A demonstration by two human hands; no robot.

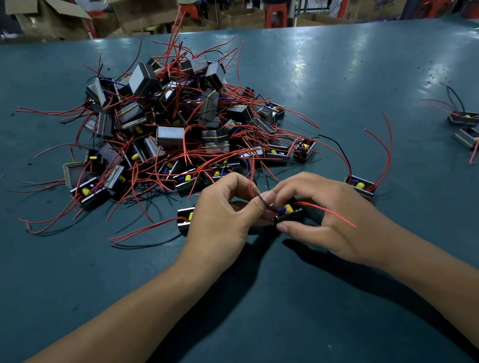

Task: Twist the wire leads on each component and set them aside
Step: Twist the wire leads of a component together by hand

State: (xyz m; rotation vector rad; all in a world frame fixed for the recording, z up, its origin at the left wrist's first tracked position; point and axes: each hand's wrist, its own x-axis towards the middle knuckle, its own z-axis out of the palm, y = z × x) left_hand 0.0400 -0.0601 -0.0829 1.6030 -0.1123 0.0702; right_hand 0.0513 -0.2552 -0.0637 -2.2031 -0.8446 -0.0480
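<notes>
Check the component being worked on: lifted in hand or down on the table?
Cannot tell. Both hands, left hand and right hand, grip the component; fingers hide its underside.

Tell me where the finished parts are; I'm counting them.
In the head view, two finished parts lie at the far right of the table, apart from the big pile.

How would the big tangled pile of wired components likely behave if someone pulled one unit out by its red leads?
The pile would probably drag neighbours along, since the red leads cross and loop over many units. The leads look thin and springy, arching freely, so they would likely bend rather than lift cleanly. The blocky units stacked on top seem apt to topple.
</notes>
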